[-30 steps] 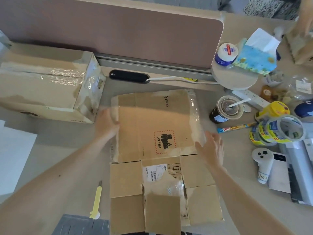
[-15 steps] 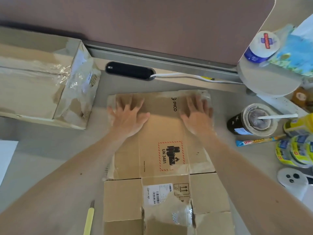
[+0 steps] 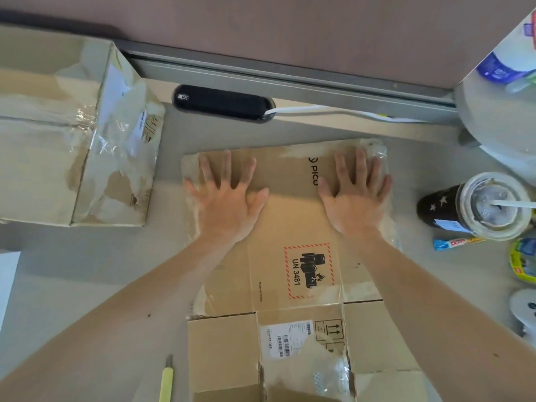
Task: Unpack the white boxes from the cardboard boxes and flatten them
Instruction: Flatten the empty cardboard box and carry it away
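Flattened cardboard box [image 3: 290,216] lies flat mid-desk, right in front of me, long side running away from the camera. It shows PICO print at the far end and a red-hatched UN 3481 mark [image 3: 309,271] in the middle. The near flaps are spread toward the camera, and one carries a white shipping label [image 3: 278,338]. Torn clear tape is along its edges.

Left hand [image 3: 229,204] is palm down on the far left part of the panel, fingers straight and spread, gripping nothing. Right hand [image 3: 356,201] is the same on the far right part, flat, fingers straight, next to the PICO print. Both press on the cardboard, well apart.

I see no white boxes in view.

A second cardboard box [image 3: 72,140], not flattened and heavy with clear tape, stands on the grey desk [image 3: 162,256] to the left, apart from the flat one. A yellow-handled cutter [image 3: 166,381] is near the left flap. A black oblong cable port [image 3: 220,102] is beyond the box, with a white cable [image 3: 333,111] running right from it. The brown divider panel [image 3: 290,30] is behind that.

On the right are a lidded drink cup [image 3: 487,207] with straw, a candy wrapper [image 3: 455,243] just beside it, and yellow tape rolls [image 3: 525,262] at the frame edge.
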